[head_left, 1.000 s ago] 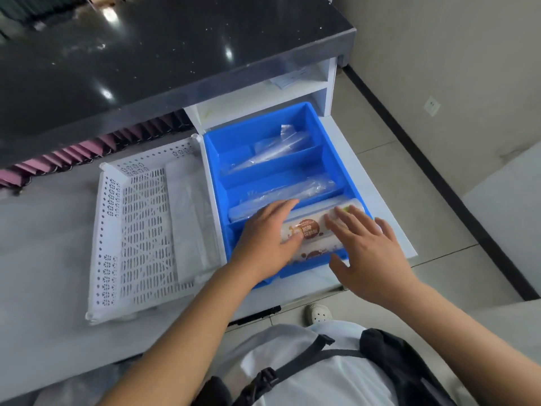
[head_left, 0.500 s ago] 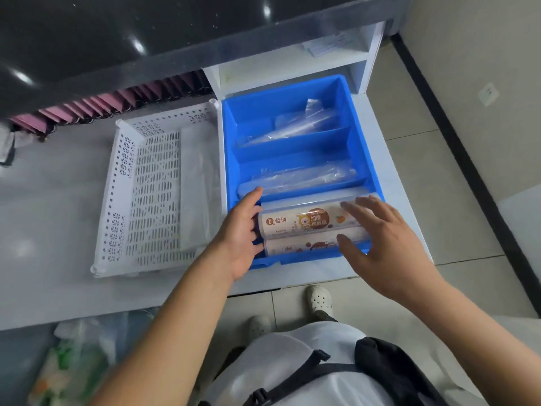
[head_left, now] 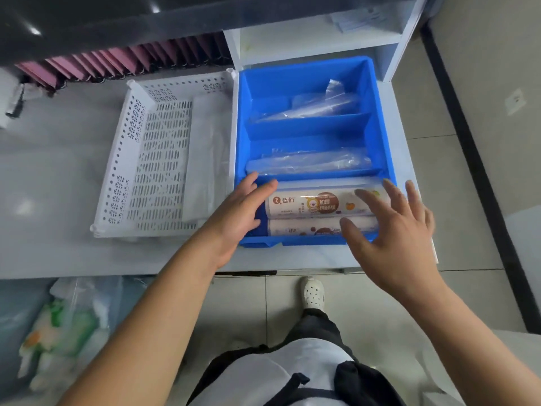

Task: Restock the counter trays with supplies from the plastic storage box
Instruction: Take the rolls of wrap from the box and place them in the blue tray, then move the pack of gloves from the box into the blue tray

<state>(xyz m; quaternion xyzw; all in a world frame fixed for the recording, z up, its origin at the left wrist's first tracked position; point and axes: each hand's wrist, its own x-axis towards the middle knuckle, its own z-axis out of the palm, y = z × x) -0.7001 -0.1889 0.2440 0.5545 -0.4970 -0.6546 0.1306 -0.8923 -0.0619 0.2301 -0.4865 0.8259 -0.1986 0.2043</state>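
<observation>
Blue tray (head_left: 380, 118), frame centre: front slot holds two rolls (head_left: 310, 202) | left hand (head_left: 234, 212), right hand (head_left: 392, 230) fingers loose, grasping nothing | white basket (head_left: 123, 171) unfilled

We see a bright blue divided tray (head_left: 386, 159) beside a white tray (head_left: 117, 177) whose walls and floor are pierced with rows of slots and small flower-like cutouts, both on a pale grey desk (head_left: 52, 159). In the blue tray's nearest compartment lie two white rolls (head_left: 316, 203) printed with brown and orange marks, and behind them clear film packets (head_left: 310, 162). We also see a row of pink folders (head_left: 117, 60) under a glossy black countertop (head_left: 87, 22).
</observation>
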